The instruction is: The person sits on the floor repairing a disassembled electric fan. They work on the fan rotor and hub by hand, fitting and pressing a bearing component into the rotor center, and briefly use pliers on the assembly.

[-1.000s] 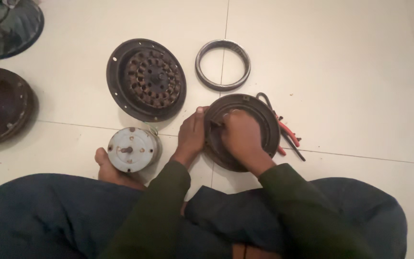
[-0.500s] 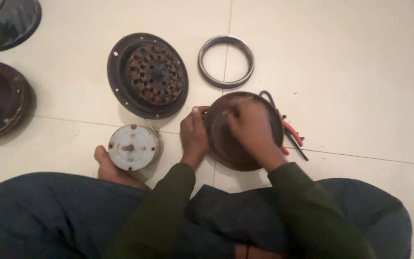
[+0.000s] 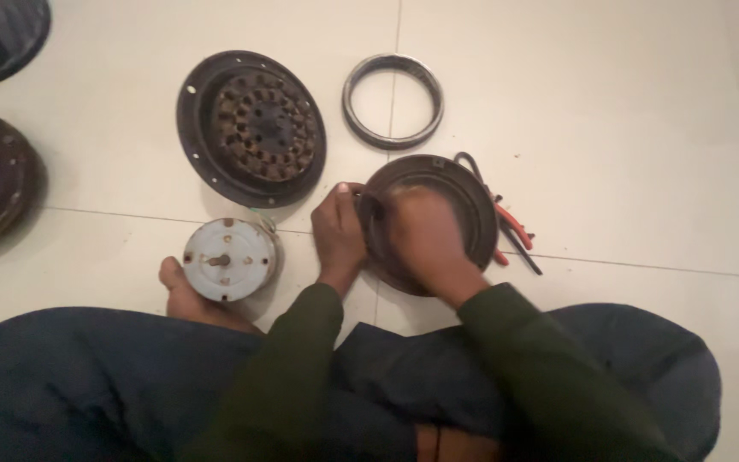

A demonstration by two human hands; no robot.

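The round cover (image 3: pixel 472 197) lies between the pliers (image 3: pixel 515 227) at right and the motor core (image 3: pixel 228 258) at left.

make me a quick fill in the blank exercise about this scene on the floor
1. Both hands rest on the dark round metal cover, which lies on the white tiled ____.
2. The red-handled pliers lie to the ____ of that cover in the picture.
3. The grey metal ring lies ____ from the cover, not touching it.
4. The silver cylindrical motor part sits beside a bare ____.

Missing words: floor; right; apart; foot
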